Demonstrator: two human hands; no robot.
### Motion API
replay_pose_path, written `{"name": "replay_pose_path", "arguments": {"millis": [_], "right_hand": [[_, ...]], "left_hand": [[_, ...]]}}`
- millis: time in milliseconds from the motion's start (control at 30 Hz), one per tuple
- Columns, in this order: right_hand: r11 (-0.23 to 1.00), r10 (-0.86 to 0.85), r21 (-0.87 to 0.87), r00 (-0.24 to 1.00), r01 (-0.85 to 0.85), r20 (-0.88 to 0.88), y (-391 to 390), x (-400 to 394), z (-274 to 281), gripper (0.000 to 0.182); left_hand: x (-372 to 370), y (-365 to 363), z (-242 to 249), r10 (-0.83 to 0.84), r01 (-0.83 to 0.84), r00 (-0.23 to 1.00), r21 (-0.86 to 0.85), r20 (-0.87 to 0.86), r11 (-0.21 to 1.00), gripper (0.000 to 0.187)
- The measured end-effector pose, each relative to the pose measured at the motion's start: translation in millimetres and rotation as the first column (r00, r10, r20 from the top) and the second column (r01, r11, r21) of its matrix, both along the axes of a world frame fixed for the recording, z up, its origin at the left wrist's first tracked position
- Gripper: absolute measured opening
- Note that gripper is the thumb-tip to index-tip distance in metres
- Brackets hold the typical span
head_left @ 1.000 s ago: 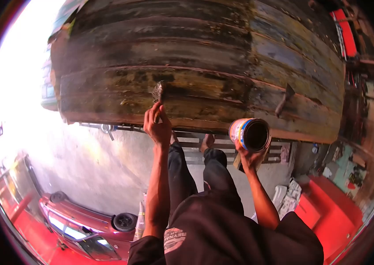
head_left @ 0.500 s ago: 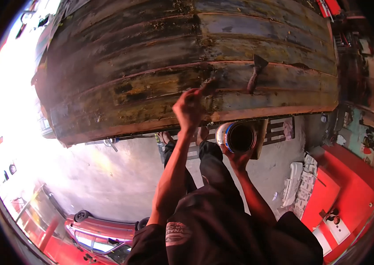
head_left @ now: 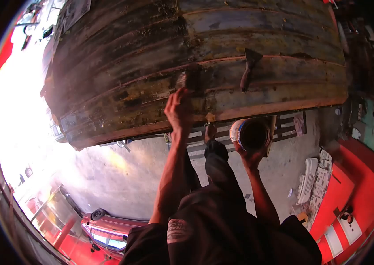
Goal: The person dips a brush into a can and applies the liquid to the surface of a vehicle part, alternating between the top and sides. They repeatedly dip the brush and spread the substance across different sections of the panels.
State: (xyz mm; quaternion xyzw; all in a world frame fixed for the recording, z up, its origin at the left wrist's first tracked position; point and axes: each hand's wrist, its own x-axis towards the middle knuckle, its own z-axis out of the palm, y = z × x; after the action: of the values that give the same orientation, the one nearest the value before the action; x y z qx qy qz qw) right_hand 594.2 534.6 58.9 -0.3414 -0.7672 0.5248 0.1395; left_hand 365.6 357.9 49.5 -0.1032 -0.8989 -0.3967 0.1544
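Observation:
My left hand (head_left: pixel 178 112) is closed around a paintbrush (head_left: pixel 181 80), whose head is over the large, ribbed, stained panel (head_left: pixel 266 79). Motion blur hides whether the bristles touch the surface. In my right hand (head_left: pixel 249 157) is a round, open can (head_left: pixel 236 131) with a light, blue-edged label, held from below and the side just off the panel's near edge. The can's inside looks dark, and I cannot make out its contents. A scraper (head_left: pixel 245 75) with a broad blade lies on the panel, right of the brush.
Below the panel's near edge are a slatted pallet (head_left: pixel 286 128) and my foot (head_left: pixel 210 132) on it. Red cabinets (head_left: pixel 335 185) stand at the right, beside a stack of pale parts (head_left: pixel 308 181). A red car (head_left: pixel 112 227) is parked at the lower left.
My left hand has moved the brush leftward along the panel, farther from the scraper. The can stays in my right hand, and the whole view has shifted slightly.

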Motion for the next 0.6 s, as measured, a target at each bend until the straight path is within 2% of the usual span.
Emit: {"name": "replay_pose_path", "arguments": {"millis": [33, 100, 200, 300, 333, 400, 433, 467, 500, 567, 600], "right_hand": [[1.000, -0.004, 0.025, 1.000, 0.004, -0.015, 3, -1, -2, 0.115], [0.997, -0.008, 0.073, 0.999, 0.010, -0.038, 7, -3, 1, 0.114], [0.965, 0.036, 0.253, 0.993, -0.063, 0.109, 16, -12, 8, 0.116], [0.963, 0.026, 0.264, 0.997, -0.046, 0.078, 14, -21, 13, 0.116], [0.963, 0.023, 0.266, 0.997, -0.042, 0.071, 15, -23, 12, 0.116], [0.975, 0.025, 0.219, 0.999, -0.033, 0.038, 17, -19, 9, 0.115], [0.984, 0.024, 0.178, 1.000, -0.026, 0.013, 19, -18, 5, 0.115], [0.990, 0.019, 0.137, 1.000, -0.017, -0.009, 20, -14, 2, 0.115], [0.995, 0.015, 0.101, 1.000, -0.013, -0.024, 20, -13, -1, 0.115], [0.999, 0.007, 0.043, 0.999, -0.005, -0.043, 18, -7, -4, 0.115], [1.000, 0.002, 0.021, 0.999, -0.001, -0.048, 17, -6, -5, 0.115]], "left_hand": [[1, 16, -5, 0.016, -0.024, 0.997, 0.092, 0.080, 0.995, 0.011], [-4, 45, -4, 0.004, -0.021, 0.992, 0.134, 0.127, 0.991, 0.011], [-19, 62, 8, 0.027, -0.097, 0.966, 0.262, 0.259, 0.960, 0.013], [-37, 34, 19, 0.093, -0.225, 0.902, 0.275, 0.422, 0.935, 0.016], [-41, 15, 11, 0.046, -0.269, 0.891, 0.443, 0.452, 0.855, 0.017], [-50, -51, -12, 0.202, -0.259, 0.925, 0.146, 0.323, 0.955, 0.017], [-57, -88, -15, 0.258, -0.262, 0.935, -0.013, 0.245, 0.965, 0.017], [-65, -124, -8, 0.243, -0.221, 0.969, -0.305, 0.038, 0.926, 0.018], [-72, -163, 1, 0.159, -0.216, 0.976, -0.574, -0.149, 0.790, 0.018], [-82, -244, -13, 0.462, -0.418, 0.887, -0.443, -0.008, 0.793, 0.012], [-85, -263, -15, 0.426, -0.408, 0.901, -0.486, -0.080, 0.773, 0.010]]}}
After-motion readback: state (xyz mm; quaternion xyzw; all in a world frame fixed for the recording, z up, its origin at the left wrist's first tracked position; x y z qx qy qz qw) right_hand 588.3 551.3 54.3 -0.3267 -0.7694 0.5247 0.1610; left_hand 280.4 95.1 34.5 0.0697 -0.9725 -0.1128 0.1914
